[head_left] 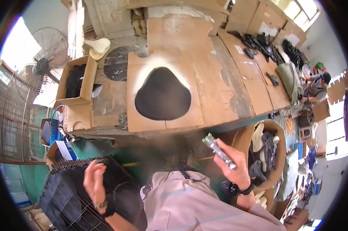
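Saddle cover: a black, saddle-shaped piece (163,98) lies flat on a cardboard sheet (143,119) at the middle of the workbench (235,92), ringed by a pale halo of overspray; neither hand touches it.
Wire rack: a dark wire-grid rack (72,192) stands near and to the left, below the bench edge, with black material under its bars.
Left hand: the left hand (94,183) rests on the rack's top edge with fingers curled over the wire; whether they clamp it or only lie on it I cannot tell.
Open carton: a cardboard box (76,82) of black pieces sits at the bench's left end, with a cream saddle shape (98,47) beyond it and a floor fan (47,57) farther left.
Right hand: the right hand (233,167) is closed around a slim metallic spray tool (219,151), its greenish tip pointing up and toward the bench.
Step in hand: judging by the halo and the haze hanging in front of the bench, the spraying of this piece looks finished or paused, and the left hand seems to be at the rack for handling.
Next move calls for: lifting the coated piece by its edges without smearing it, which likely means freeing a hand from the tool or the rack.
Round bin: a cardboard drum (276,131) of black and cream saddle parts stands near right.
Hard to make out: the haze blurs the bench front; the rack's contents are unclear; another person (316,86) far right is small and partly hidden; the tool's trigger is covered by fingers.
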A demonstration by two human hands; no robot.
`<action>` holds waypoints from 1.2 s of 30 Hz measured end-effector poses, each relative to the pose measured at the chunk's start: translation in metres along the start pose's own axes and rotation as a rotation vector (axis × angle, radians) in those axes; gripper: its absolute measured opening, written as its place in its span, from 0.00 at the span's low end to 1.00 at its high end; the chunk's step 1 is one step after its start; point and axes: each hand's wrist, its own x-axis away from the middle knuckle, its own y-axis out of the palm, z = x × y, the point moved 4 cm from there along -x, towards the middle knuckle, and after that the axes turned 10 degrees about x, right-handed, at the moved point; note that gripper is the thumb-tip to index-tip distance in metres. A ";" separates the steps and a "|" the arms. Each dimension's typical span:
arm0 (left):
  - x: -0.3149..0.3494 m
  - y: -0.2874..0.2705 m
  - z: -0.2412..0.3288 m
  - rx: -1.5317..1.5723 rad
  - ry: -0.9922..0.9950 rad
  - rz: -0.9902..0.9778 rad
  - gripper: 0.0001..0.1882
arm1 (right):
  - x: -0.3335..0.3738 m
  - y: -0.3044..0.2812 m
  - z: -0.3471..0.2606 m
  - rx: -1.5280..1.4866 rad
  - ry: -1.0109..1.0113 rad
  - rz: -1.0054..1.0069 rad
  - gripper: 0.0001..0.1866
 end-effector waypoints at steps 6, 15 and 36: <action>-0.026 0.010 -0.217 -0.224 -0.216 -0.350 0.20 | 0.009 -0.019 -0.002 -0.024 0.073 -0.005 0.29; 0.071 -0.074 -0.468 0.263 -0.968 -0.560 0.14 | -0.016 -0.015 0.009 -0.092 0.085 0.088 0.28; 0.051 -0.020 -0.408 -0.012 -1.005 0.008 0.21 | 0.000 0.008 0.003 -0.218 0.111 -0.126 0.28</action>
